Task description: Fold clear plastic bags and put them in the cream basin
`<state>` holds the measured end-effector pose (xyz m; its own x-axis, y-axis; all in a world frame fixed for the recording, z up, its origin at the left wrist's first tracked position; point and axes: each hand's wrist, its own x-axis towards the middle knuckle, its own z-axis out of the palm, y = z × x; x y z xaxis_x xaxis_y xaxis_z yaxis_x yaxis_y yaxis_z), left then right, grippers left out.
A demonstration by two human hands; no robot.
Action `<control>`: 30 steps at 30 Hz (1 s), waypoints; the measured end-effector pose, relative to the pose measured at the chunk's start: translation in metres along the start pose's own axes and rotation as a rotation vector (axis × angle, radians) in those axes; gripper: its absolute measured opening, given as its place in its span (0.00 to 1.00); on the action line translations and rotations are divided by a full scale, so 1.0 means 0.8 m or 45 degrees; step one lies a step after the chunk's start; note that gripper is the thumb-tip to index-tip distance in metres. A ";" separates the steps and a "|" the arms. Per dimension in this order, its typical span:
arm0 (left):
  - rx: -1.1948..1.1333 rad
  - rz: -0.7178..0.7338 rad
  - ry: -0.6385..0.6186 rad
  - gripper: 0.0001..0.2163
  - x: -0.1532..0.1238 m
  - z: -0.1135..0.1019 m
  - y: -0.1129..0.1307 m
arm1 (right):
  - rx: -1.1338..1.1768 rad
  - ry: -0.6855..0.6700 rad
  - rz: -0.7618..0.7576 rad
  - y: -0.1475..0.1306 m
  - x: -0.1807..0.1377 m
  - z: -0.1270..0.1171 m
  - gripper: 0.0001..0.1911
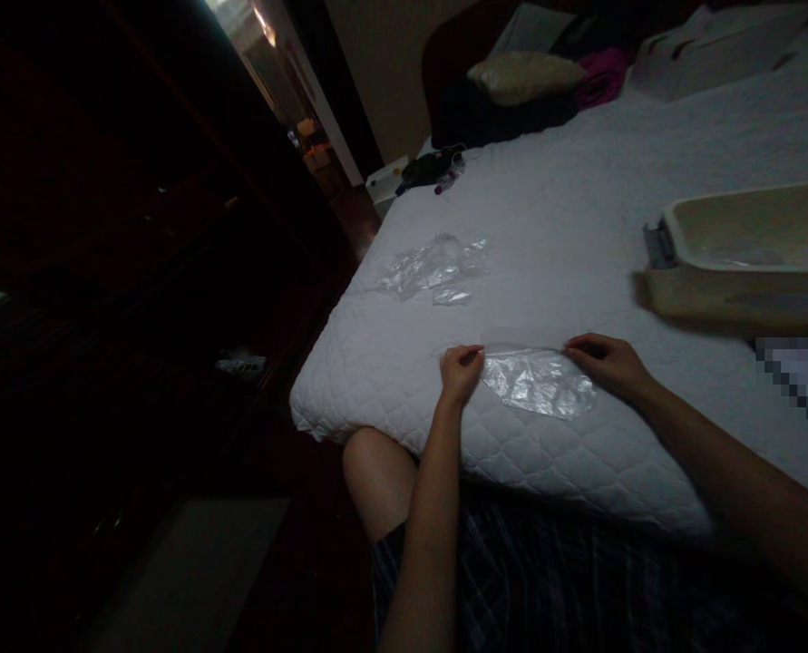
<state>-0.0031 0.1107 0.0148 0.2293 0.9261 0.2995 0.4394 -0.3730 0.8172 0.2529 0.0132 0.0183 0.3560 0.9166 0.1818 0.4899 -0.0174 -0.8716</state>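
Note:
A clear plastic bag [538, 383] lies flat on the white quilted bed [580, 227] near its front corner. My left hand [460, 370] pinches the bag's upper left corner, fingers curled. My right hand [604, 363] pinches the upper right corner, so the top edge is stretched between both hands. Further up the bed lies a crumpled heap of more clear plastic bags [434, 266], apart from both hands.
A beige plastic basket [744, 263] sits on the bed at the right. Pillows and dark clothes [512, 91] are piled at the head of the bed. A small dark object [431, 169] lies near the far edge. The floor left of the bed is dark.

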 end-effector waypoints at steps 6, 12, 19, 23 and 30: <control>-0.005 0.052 -0.011 0.05 0.001 0.001 -0.003 | -0.027 0.028 -0.012 -0.002 0.001 0.000 0.18; -0.018 0.060 -0.035 0.04 0.001 0.001 -0.008 | -0.019 0.025 0.006 -0.005 -0.002 0.000 0.18; -0.029 0.048 -0.053 0.07 0.000 0.000 -0.006 | -0.005 0.024 -0.010 0.001 -0.001 0.001 0.15; -0.031 0.045 -0.061 0.09 -0.002 -0.001 -0.004 | -0.010 0.030 0.009 -0.001 -0.002 0.001 0.13; -0.029 0.062 -0.054 0.12 -0.003 -0.001 -0.004 | -0.010 -0.013 -0.110 -0.002 -0.003 -0.002 0.14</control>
<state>-0.0057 0.1098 0.0119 0.2869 0.9035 0.3184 0.4073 -0.4159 0.8131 0.2521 0.0103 0.0201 0.3042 0.9189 0.2514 0.5245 0.0587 -0.8494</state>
